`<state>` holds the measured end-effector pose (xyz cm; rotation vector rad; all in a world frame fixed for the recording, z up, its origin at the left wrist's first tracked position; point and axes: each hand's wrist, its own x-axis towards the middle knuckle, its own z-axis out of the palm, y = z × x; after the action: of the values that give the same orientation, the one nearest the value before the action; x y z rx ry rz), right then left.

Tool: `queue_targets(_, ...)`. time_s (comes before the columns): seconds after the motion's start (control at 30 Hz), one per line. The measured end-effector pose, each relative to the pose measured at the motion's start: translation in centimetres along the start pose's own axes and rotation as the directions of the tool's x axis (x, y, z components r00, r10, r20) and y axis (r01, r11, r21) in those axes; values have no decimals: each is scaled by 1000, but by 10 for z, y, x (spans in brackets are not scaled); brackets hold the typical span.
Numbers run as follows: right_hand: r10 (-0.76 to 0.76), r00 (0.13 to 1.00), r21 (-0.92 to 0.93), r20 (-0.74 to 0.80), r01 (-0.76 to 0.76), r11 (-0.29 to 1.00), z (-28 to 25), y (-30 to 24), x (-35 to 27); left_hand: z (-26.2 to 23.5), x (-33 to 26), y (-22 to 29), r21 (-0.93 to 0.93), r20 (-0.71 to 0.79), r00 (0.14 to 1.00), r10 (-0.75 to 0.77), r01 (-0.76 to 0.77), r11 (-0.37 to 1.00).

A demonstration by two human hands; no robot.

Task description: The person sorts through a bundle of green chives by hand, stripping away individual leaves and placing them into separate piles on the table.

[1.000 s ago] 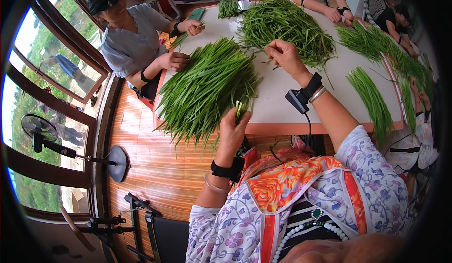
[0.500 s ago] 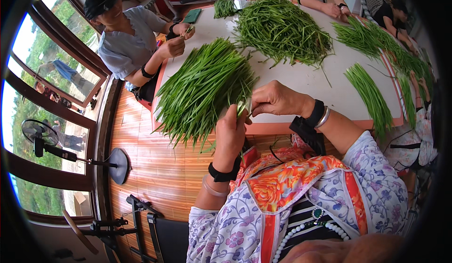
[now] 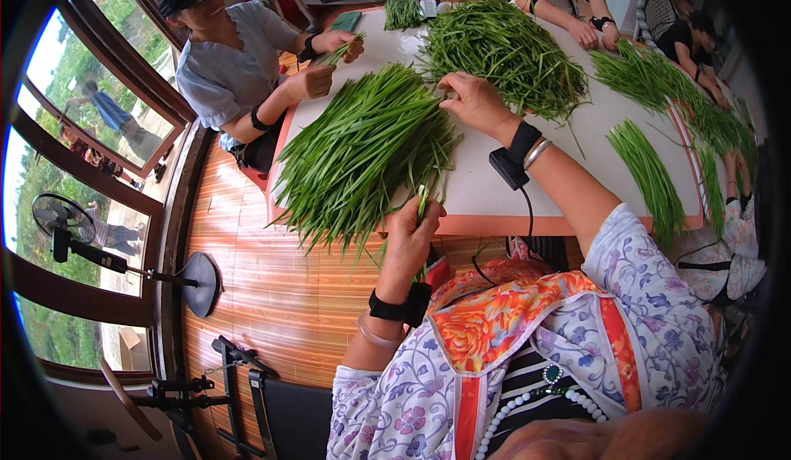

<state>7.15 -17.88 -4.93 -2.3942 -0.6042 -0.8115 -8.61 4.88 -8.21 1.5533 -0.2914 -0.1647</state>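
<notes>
In my left hand (image 3: 412, 233), at the table's near edge, a few garlic chives (image 3: 423, 201) are gripped with their pale ends up. A big heap of garlic chives (image 3: 354, 151) lies just beyond it, leaves spreading left and overhanging the edge. My right hand (image 3: 479, 104) is raised over the table at the heap's right side. Its thumb and forefinger are pinched together beside the stalks; whatever lies between them is too small to make out. Black bands sit on both my wrists, and a cable hangs from the right one.
On the white table (image 3: 535, 176) are a second, looser chive pile (image 3: 503, 56), a small bunch (image 3: 402, 13) and a neat bundle (image 3: 647, 176). Across at the left, a person (image 3: 239, 73) holds some chives. Other people work at the far right. A fan (image 3: 66, 233) stands by the windows.
My right hand has moved away from my left hand, forward to the heap's right side. The left hand still grips its chives, slightly lower. The person at the left has shifted their hands.
</notes>
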Motion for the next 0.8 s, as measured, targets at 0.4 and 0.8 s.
queue_targets(0.4,63,992,308,114,-95,947,1,14,-7,-7,-1,3,-17,-38,997,-70,69,997)
queue_targets(0.8,316,905,465,286,-420,780,-29,10,-40,0,3,-3,41,-62,998,-25,28,999)
